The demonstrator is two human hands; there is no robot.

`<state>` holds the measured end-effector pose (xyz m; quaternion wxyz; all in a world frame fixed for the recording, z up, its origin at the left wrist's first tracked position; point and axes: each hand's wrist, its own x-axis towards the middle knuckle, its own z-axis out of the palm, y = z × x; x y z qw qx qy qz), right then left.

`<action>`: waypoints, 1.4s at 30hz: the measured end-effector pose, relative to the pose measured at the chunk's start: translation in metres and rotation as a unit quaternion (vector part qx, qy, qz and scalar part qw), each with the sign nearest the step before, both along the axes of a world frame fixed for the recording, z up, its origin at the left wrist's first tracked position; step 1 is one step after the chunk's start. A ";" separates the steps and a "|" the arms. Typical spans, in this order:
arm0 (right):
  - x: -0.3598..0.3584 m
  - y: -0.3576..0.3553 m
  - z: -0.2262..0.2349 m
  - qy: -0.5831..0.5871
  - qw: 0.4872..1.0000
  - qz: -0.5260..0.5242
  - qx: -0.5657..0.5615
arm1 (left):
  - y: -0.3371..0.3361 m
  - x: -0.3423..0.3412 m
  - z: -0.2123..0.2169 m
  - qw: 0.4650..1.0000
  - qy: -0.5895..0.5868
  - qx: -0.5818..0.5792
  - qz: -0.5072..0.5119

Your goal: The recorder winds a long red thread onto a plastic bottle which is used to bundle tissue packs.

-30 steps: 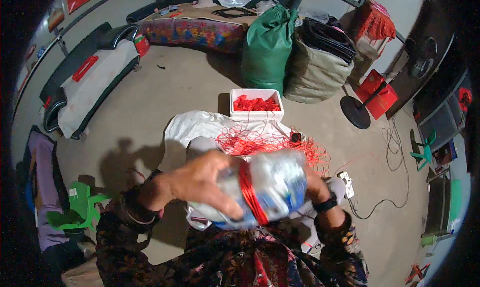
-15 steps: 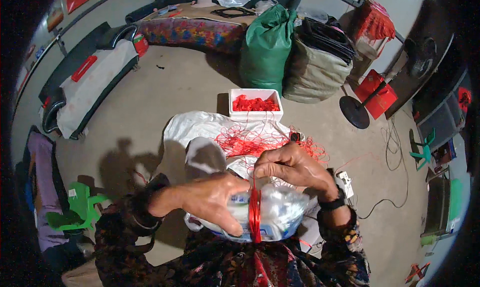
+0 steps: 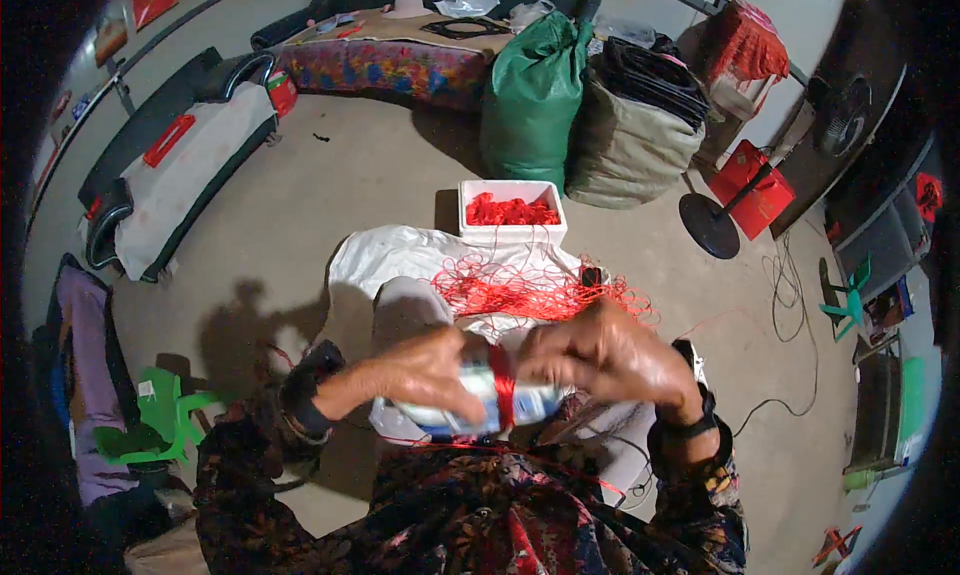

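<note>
At the far left a green plastic stool [image 3: 160,415] stands on the concrete floor [image 3: 330,195], near a purple cloth [image 3: 85,345] draped over something dark. Further back, a long black bench [image 3: 170,175] carries a pale cover.

The left hand [image 3: 425,375] comes in from the left, fingers curled around a clear plastic bundle [image 3: 470,410] held low in front of the person's patterned clothing — the grip is closed on its left half. A band of red string [image 3: 502,390] runs around the middle of the bundle. The right hand [image 3: 605,355] meets it from the other side, fingers bent and closed against the bundle's right end just beside the red band; whether they also pinch the string cannot be told.

Just beyond the hands, a tangle of loose red cord [image 3: 520,290] lies on a white sheet [image 3: 400,260] spread on the floor. Behind that sits a white box [image 3: 512,210] filled with red material. Further right — a green sack [image 3: 535,95], a grey-green sack [image 3: 630,135] and a fan base [image 3: 710,225].
</note>
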<state>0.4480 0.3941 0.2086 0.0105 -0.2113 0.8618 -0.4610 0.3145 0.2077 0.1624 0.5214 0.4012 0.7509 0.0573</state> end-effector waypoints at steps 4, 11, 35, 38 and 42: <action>-0.019 0.016 -0.042 -0.216 0.959 -0.067 -0.172 | -0.016 0.020 0.009 0.917 -0.193 0.346 0.040; 0.028 -0.005 -0.142 -0.158 0.966 -0.077 -0.190 | -0.017 -0.018 0.034 0.891 -0.215 0.352 0.191; 0.037 -0.015 -0.052 -0.177 0.975 -0.083 -0.102 | -0.022 -0.030 -0.004 0.931 -0.061 0.336 0.127; 0.035 -0.011 -0.020 -0.151 0.981 -0.045 -0.115 | -0.009 -0.014 -0.030 0.933 0.028 0.359 0.008; 0.011 0.010 -0.028 -0.103 0.987 -0.105 -0.064 | 0.010 0.016 -0.014 0.962 -0.105 0.239 -0.076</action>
